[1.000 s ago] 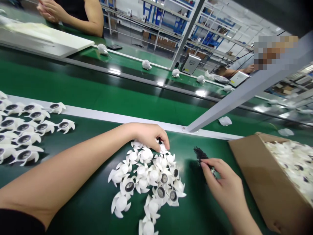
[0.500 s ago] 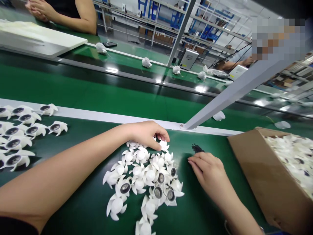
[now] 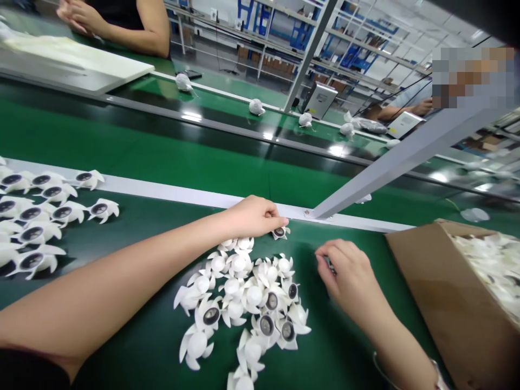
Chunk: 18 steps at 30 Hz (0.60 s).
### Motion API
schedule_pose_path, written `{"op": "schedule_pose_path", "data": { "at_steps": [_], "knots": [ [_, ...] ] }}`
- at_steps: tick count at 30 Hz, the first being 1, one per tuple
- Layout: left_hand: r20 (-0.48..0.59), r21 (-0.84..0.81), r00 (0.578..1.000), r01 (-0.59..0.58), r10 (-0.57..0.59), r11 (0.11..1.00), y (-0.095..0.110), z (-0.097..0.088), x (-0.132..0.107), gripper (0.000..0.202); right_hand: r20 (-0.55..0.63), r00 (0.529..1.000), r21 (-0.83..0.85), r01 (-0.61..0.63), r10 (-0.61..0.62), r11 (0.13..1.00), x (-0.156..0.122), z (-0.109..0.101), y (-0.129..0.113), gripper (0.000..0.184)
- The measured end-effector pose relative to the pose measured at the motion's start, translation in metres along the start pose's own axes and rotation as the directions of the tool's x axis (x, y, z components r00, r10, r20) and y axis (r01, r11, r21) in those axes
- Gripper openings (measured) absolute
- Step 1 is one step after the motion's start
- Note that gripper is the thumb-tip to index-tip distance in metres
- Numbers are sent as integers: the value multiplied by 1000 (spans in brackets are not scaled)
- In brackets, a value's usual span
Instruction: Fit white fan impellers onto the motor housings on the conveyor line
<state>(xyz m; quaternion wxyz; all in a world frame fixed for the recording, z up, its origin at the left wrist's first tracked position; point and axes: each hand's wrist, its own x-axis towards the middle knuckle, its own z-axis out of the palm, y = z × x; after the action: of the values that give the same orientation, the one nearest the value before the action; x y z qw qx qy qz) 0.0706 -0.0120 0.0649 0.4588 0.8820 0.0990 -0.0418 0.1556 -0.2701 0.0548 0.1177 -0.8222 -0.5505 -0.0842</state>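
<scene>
Left hand (image 3: 252, 216) pinches a white plastic fan (image 3: 279, 233); right hand's (image 3: 349, 273) curled fingers (image 3: 331, 254) hide whether they hold anything.

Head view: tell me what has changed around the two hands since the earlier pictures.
The left hand has moved toward the white rail; one white plastic piece now lies off the heap of white pieces at its fingertips, dark disc up. The right hand has moved left over the dark clump, now mostly hidden. The heap, the rows of pieces and the cardboard carton stayed put.
</scene>
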Motion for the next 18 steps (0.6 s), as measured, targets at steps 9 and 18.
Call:
{"op": "schedule_pose_path", "data": {
  "at_steps": [9,18],
  "knots": [
    [47,-45,994,-101,103,994,-13,-2,5,47,115,993,498,-62,5,865,76,10,-2,18],
    [-42,129,992,-110,116,986,0,12,5,34,41,999,454,-27,9,891,73,36,0,14]
  ]
}}
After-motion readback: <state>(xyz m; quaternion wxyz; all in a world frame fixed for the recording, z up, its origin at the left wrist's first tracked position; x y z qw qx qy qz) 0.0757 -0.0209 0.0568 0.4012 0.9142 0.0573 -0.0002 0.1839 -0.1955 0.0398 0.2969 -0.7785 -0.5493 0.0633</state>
